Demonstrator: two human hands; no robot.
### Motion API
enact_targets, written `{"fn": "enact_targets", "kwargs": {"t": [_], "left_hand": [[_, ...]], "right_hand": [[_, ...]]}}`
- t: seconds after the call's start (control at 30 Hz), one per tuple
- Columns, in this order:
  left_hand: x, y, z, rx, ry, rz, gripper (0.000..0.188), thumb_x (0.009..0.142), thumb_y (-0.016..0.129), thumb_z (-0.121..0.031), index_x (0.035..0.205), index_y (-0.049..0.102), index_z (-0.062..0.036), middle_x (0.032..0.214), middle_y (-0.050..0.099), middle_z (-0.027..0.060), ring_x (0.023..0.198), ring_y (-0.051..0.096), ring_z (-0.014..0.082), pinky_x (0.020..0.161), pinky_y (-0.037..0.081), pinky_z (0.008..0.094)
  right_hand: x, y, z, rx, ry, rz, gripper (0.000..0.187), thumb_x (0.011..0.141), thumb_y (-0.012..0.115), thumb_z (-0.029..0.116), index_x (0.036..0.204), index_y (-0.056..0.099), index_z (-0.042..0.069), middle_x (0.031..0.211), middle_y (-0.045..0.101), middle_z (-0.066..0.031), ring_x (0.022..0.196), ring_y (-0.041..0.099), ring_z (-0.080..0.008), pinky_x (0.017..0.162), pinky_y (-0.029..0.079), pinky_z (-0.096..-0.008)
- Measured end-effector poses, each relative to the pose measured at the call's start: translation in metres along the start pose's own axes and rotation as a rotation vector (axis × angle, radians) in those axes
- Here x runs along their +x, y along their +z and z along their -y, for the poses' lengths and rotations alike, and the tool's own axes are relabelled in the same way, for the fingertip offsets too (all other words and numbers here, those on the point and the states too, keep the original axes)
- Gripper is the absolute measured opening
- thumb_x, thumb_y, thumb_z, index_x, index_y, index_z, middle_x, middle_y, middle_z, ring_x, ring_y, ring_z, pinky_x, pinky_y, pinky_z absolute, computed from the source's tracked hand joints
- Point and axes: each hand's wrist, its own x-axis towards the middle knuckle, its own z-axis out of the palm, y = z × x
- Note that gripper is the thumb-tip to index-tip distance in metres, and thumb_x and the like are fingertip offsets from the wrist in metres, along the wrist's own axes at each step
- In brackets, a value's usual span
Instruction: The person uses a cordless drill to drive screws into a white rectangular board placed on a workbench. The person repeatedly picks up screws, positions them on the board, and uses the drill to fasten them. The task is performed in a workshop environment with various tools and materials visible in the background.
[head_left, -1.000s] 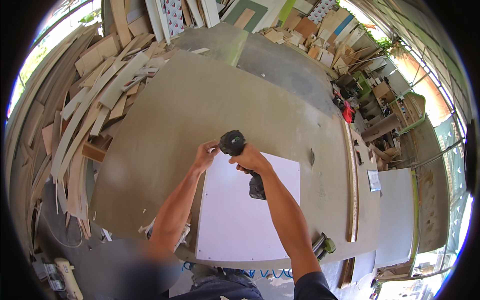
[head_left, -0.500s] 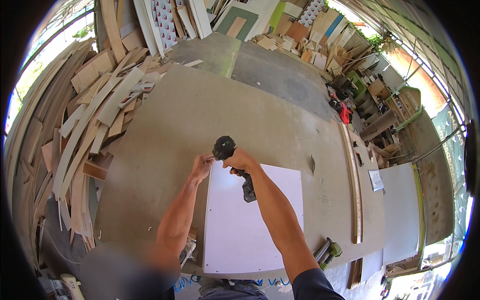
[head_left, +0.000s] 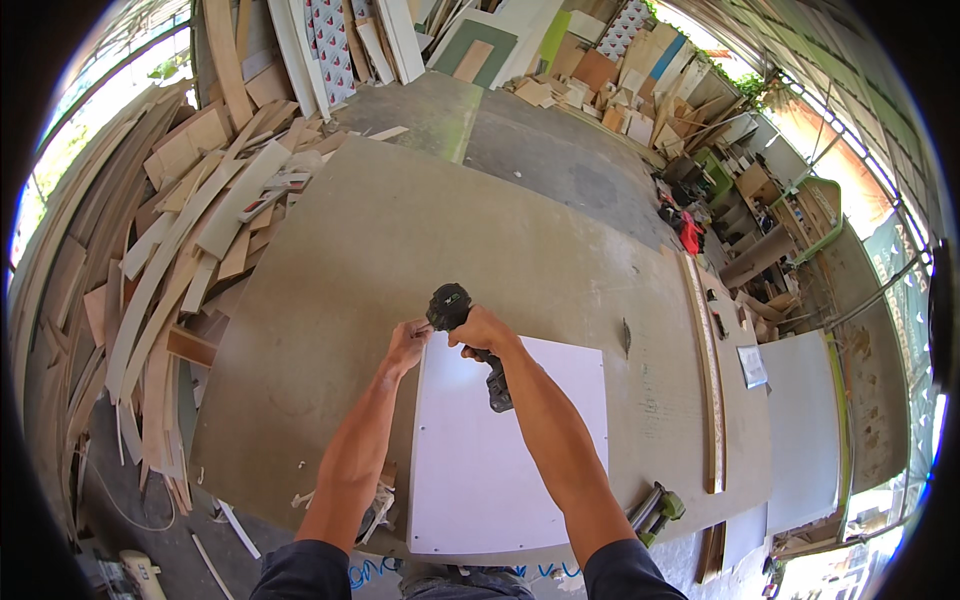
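Note:
A white rectangular panel (head_left: 515, 460) lies on the large brown worktable, with small dark dots along its sides. My right hand (head_left: 484, 332) is wrapped round the handle of a black cordless drill (head_left: 449, 304), held over the panel's far left corner. The drill's battery base hangs back over the white surface. Right by the front of the drill, my left hand (head_left: 408, 342) has its fingers pinched together at that corner. What the left fingers hold, if anything, is too small to make out. The drill's tip is hidden too.
Wood offcuts (head_left: 190, 230) are heaped along the left. A long straight strip (head_left: 706, 380) lies on the right side of the brown worktable (head_left: 330, 260). A green and black tool (head_left: 656, 512) rests near the table's front edge. Boards (head_left: 475, 55) lean at the back.
The view has shifted slightly, so the table and panel sit a little lower. A grey blurred patch over my left upper arm is gone. Both hands stay at the same corner.

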Motion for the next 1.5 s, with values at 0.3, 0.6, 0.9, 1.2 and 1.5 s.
{"fn": "enact_targets", "kwargs": {"t": [0.3,0.6,0.9,1.2,1.5], "left_hand": [[-0.009,0.010,-0.019,-0.093,0.036,-0.029,0.006,0.096,0.056,0.002,0.093,0.060,-0.0009,0.078,0.042,-0.0053,0.073,0.035,0.0068,0.065,0.032,0.0250],[-0.028,0.044,-0.005,0.240,0.014,-0.504,0.046,0.089,0.070,-0.009,0.133,0.063,0.0015,0.107,0.075,0.0195,0.105,0.071,0.0267,0.090,0.052,0.0388],[-0.070,0.069,-0.041,0.157,-0.036,-0.486,0.054,0.090,0.073,-0.013,0.138,0.059,0.0069,0.087,0.072,0.0205,0.077,0.070,0.0243,0.075,0.054,0.0360],[-0.065,0.072,-0.025,0.177,0.088,-0.537,0.052,0.090,0.073,-0.015,0.134,0.060,0.0099,0.075,0.064,0.0191,0.068,0.064,0.0222,0.071,0.052,0.0353],[-0.068,0.070,-0.030,0.177,0.036,-0.504,0.052,0.091,0.071,-0.015,0.134,0.060,0.0103,0.071,0.060,0.0181,0.065,0.061,0.0216,0.069,0.051,0.0359]], "right_hand": [[0.001,-0.005,-0.007,0.005,0.029,0.025,0.018,0.074,0.075,0.002,0.084,0.061,-0.001,0.067,0.064,-0.0114,0.049,0.060,-0.0169,0.041,0.045,-0.0333],[0.011,-0.005,-0.006,0.001,0.035,0.087,0.016,0.075,0.073,0.003,0.084,0.061,-0.001,0.069,0.066,-0.0162,0.046,0.058,-0.0171,0.040,0.044,-0.0330],[0.010,-0.017,0.006,-0.123,0.128,0.117,0.012,0.077,0.073,0.005,0.084,0.065,-0.001,0.070,0.068,-0.0146,0.048,0.058,-0.0156,0.042,0.046,-0.0312],[0.004,-0.018,0.012,-0.206,0.137,0.111,0.013,0.078,0.073,0.007,0.086,0.068,-0.001,0.071,0.069,-0.0122,0.051,0.061,-0.0158,0.046,0.049,-0.0323],[0.007,-0.018,0.011,-0.226,0.149,0.130,0.012,0.078,0.073,0.010,0.084,0.070,0.000,0.071,0.070,-0.0115,0.051,0.061,-0.0156,0.046,0.049,-0.0320]]}}
